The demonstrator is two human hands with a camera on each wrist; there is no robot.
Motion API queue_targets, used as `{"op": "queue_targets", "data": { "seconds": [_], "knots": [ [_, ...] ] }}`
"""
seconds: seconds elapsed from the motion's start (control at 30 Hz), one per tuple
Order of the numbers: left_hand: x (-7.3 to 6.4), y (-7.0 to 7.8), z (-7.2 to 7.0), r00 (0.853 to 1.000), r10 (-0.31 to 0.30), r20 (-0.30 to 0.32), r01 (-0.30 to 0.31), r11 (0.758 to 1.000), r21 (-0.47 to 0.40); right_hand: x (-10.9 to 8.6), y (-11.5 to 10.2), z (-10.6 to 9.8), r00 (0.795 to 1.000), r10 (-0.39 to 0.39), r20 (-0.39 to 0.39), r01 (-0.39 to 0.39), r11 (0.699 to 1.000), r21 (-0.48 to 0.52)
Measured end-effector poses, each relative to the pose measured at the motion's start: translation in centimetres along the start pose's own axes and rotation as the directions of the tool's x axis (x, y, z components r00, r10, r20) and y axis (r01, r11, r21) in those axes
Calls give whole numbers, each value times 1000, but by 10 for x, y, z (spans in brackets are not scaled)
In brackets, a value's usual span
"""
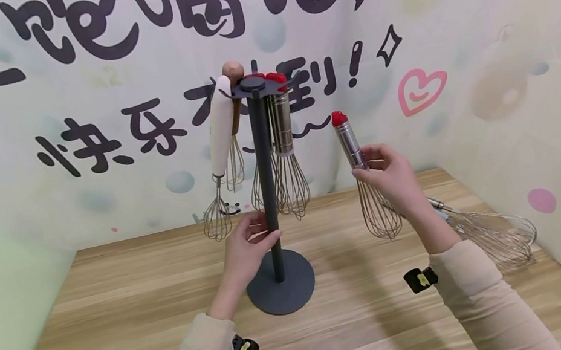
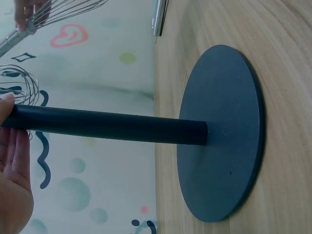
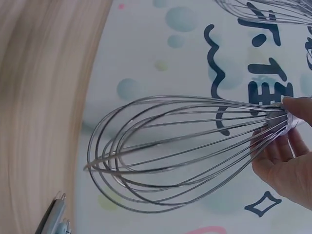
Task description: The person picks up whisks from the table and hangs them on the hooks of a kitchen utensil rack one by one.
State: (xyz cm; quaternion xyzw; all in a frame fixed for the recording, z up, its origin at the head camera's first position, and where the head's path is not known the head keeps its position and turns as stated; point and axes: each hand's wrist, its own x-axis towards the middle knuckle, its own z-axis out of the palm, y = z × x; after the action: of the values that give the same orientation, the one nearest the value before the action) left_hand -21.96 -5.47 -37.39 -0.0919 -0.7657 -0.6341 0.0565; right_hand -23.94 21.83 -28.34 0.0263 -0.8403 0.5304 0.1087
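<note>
My right hand pinches a balloon whisk by the lower end of its steel handle, red cap up and wire loops down, right of the rack. In the right wrist view the whisk's wires fill the middle. With thumb and fingers, my left hand grips the post of a dark grey stand. From the stand's top hang a white-handled whisk, a wooden-handled whisk and steel-handled whisks with red caps. The left wrist view shows the post and round base.
More whisks lie on the wooden table at the right, partly behind my right forearm. A printed wall stands behind the table, with side walls at left and right.
</note>
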Motion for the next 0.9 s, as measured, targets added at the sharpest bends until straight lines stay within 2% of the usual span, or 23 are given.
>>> {"op": "queue_targets", "data": {
  "seconds": [0.9],
  "knots": [
    [-1, 4, 0, 1000, -11, -6, 11, 1000, -1, -12, -39, 0, 995, -102, -5, 102, 994, 48]
  ]
}}
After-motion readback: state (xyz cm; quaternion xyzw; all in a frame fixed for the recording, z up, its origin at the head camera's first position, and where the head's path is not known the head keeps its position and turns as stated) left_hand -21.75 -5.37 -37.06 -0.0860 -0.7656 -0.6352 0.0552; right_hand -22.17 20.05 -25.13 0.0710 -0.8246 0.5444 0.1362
